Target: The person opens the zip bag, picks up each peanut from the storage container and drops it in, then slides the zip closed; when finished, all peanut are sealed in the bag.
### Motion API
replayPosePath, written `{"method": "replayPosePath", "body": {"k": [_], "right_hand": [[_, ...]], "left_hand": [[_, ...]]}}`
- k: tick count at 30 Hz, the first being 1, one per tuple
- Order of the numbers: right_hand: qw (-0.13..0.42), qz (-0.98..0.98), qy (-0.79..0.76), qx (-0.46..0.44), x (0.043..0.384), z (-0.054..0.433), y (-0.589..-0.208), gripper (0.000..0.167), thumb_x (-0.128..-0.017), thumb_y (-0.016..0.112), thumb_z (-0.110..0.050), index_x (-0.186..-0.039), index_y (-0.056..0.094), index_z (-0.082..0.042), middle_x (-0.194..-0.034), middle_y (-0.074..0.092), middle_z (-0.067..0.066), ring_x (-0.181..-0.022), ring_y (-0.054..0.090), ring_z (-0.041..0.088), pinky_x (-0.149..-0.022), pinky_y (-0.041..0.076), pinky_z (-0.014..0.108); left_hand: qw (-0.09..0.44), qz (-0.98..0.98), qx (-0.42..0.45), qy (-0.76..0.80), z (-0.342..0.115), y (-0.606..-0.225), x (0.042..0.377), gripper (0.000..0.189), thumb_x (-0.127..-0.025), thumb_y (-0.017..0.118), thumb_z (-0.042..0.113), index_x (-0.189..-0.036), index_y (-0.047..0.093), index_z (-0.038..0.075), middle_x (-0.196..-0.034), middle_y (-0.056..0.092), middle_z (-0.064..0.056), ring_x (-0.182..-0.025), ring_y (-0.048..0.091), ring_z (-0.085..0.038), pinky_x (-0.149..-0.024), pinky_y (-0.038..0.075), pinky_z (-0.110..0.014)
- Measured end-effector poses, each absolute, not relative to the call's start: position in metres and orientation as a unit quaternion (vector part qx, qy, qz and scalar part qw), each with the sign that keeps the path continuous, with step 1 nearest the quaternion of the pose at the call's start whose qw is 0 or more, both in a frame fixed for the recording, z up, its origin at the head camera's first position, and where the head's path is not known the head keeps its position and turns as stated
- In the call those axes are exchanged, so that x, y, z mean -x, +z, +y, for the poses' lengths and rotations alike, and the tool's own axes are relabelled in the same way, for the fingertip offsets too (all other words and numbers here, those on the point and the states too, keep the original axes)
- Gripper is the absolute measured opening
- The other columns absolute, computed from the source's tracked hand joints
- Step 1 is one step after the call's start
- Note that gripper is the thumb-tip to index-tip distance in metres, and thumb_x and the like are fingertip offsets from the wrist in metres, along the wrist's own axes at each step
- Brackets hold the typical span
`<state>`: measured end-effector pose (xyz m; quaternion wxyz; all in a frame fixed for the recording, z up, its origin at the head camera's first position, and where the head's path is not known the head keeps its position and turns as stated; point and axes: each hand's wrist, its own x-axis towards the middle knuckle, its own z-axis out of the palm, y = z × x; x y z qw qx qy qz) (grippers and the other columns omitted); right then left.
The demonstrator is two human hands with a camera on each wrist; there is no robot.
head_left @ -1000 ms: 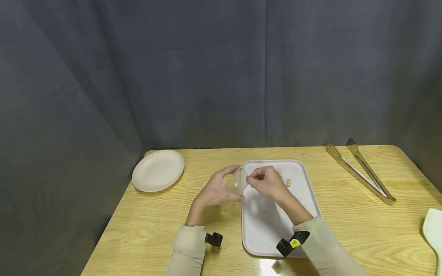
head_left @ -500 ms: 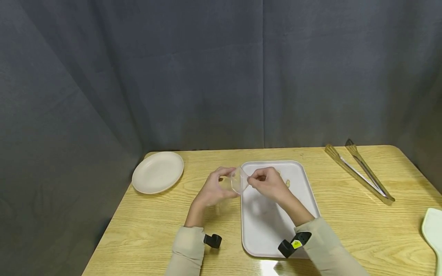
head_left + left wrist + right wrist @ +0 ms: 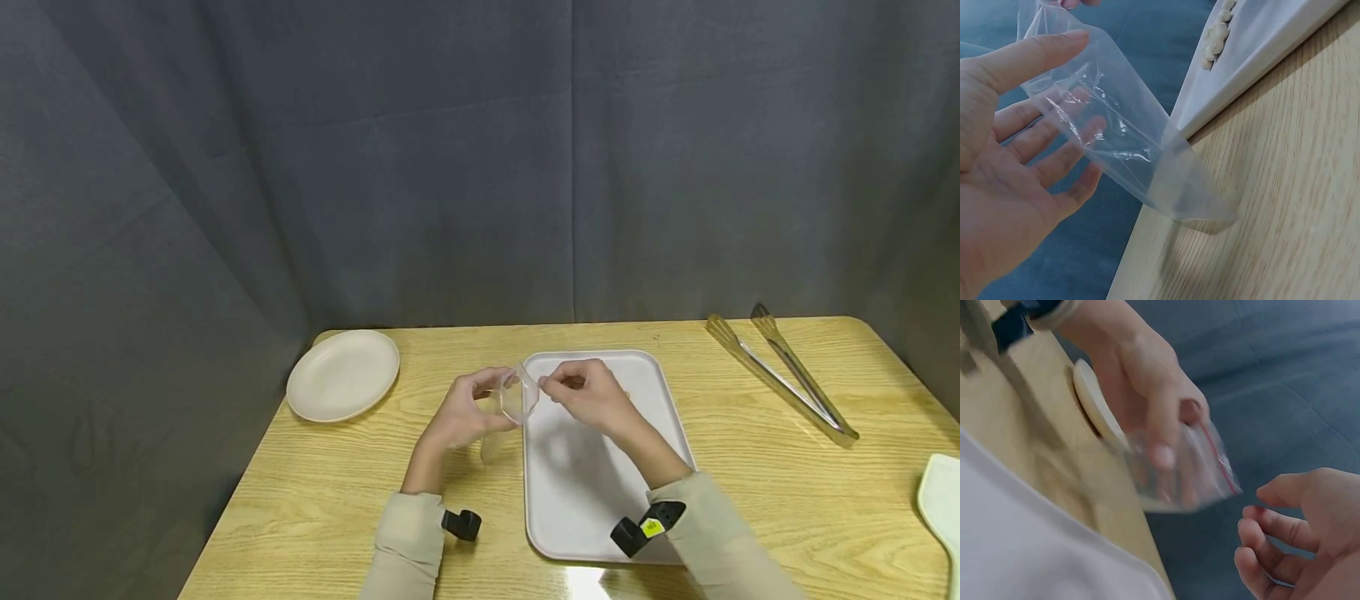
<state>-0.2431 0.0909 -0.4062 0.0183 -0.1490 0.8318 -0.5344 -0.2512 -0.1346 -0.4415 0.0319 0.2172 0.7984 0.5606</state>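
Note:
My left hand (image 3: 459, 417) holds a clear plastic zip bag (image 3: 1125, 134) between the thumb and the fingers behind it. The bag's mouth gapes toward the right, and its red seal line shows on the bag (image 3: 1221, 465) in the right wrist view. Its far end hangs over the table in the left wrist view. My right hand (image 3: 596, 398) is close to the bag's mouth, thumb and forefinger slightly parted just beside the corner in the right wrist view. Pale nut-like pieces (image 3: 1216, 39) lie in a white tray (image 3: 558, 517), mostly hidden behind my right hand in the head view.
A cream plate (image 3: 343, 375) stands at the table's back left. Metal tongs (image 3: 787, 375) lie spread at the back right. The pale head of a utensil (image 3: 941, 500) shows at the right edge. A dark cloth (image 3: 465, 167) hangs behind the table (image 3: 300, 517).
The bag's mouth has turned toward the head camera and shows wider. My right fingertips, at the bag's edge before, now sit slightly apart from it. The nut-like pieces have become more hidden.

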Motion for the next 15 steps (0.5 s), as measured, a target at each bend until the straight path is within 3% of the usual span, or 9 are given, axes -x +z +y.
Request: {"method": "replayPosePath", "body": {"k": [3, 9, 15], "right_hand": [[-0.001, 0.858, -0.492, 0.145, 0.247, 0.105, -0.4, 0.016, -0.094, 0.065, -0.016, -0.093, 0.074, -0.003, -0.082, 0.065, 0.004, -0.074, 0.055, 0.019, -0.062, 0.047, 0.032], [-0.059, 0.941, -0.313, 0.116, 0.261, 0.138, -0.4, 0.019, -0.089, 0.067, -0.015, -0.097, 0.073, 0.001, -0.08, 0.068, 0.009, -0.07, 0.06, 0.023, -0.059, 0.045, 0.036], [-0.023, 0.971, -0.228, 0.07, 0.272, 0.157, -0.427, 0.025, -0.087, 0.07, -0.015, -0.1, 0.07, 0.007, -0.093, 0.069, 0.021, -0.068, 0.058, 0.027, -0.057, 0.048, 0.04]], "left_hand": [[0.032, 0.797, -0.218, 0.562, -0.134, -0.442, 0.251, 0.066, -0.073, 0.083, -0.002, -0.135, 0.06, 0.005, -0.127, 0.065, -0.017, -0.119, 0.057, -0.028, -0.105, 0.039, -0.053], [0.029, 0.795, -0.217, 0.565, -0.135, -0.442, 0.251, 0.067, -0.073, 0.082, -0.001, -0.135, 0.059, 0.004, -0.124, 0.067, -0.009, -0.12, 0.056, -0.029, -0.105, 0.039, -0.054], [0.027, 0.795, -0.215, 0.566, -0.134, -0.442, 0.251, 0.067, -0.073, 0.083, -0.001, -0.135, 0.059, 0.005, -0.123, 0.068, -0.007, -0.119, 0.056, -0.027, -0.105, 0.039, -0.051]]}}
